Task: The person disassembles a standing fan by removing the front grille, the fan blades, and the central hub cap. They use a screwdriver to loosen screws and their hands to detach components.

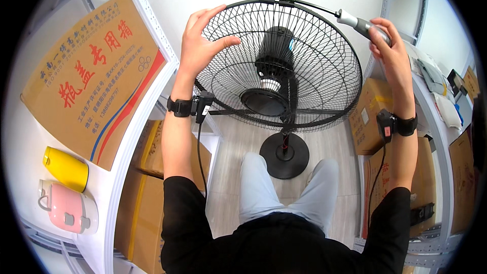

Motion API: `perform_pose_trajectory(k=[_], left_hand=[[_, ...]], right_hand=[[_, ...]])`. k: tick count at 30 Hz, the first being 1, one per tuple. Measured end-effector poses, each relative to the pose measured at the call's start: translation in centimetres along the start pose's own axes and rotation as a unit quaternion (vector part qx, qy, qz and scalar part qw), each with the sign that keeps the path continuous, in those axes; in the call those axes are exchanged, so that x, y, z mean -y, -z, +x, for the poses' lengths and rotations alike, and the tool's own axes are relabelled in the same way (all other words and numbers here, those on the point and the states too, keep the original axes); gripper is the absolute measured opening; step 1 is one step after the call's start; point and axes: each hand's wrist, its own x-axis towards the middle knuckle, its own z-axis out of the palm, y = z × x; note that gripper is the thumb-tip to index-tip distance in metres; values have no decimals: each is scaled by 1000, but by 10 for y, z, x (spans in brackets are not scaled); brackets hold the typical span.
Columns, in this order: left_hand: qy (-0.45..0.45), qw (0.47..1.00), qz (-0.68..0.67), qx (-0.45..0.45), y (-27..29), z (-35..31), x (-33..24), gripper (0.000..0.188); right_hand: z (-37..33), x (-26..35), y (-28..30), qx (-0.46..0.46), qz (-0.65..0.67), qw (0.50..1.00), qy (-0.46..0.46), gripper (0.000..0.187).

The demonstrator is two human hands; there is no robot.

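Observation:
A black pedestal fan stands upright in front of me on its round base (284, 156). My left hand (202, 45) straddles the left edge of its wire guard (324, 71), thumb over the mesh and fingers along the outer rim. Closed round the grey handle of a screwdriver (356, 23), my right hand (390, 50) is beyond the guard's upper right edge. The screwdriver's long shaft runs leftward to a black clip (277, 0) at the top of the rim. How its tip meets the clip is too small to tell.
On the left shelf are a large cardboard sheet or box (96, 71), a yellow container (66, 168) and a pink appliance (68, 208). Cardboard boxes (373, 116) fill the lower right shelf. Various packets (446, 109) lie above them. My knees (256, 172) are close to the fan base.

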Motion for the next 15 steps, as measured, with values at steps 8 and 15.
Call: perform_pose_trajectory(k=[8, 15], left_hand=[[2, 1000, -3, -3, 0, 0, 4, 81], [-1, 1000, 3, -2, -1, 0, 4, 79]], right_hand=[[-4, 14, -21, -54, 86, 995, -17, 40], [-5, 10, -25, -94, 84, 988, 93, 44]])
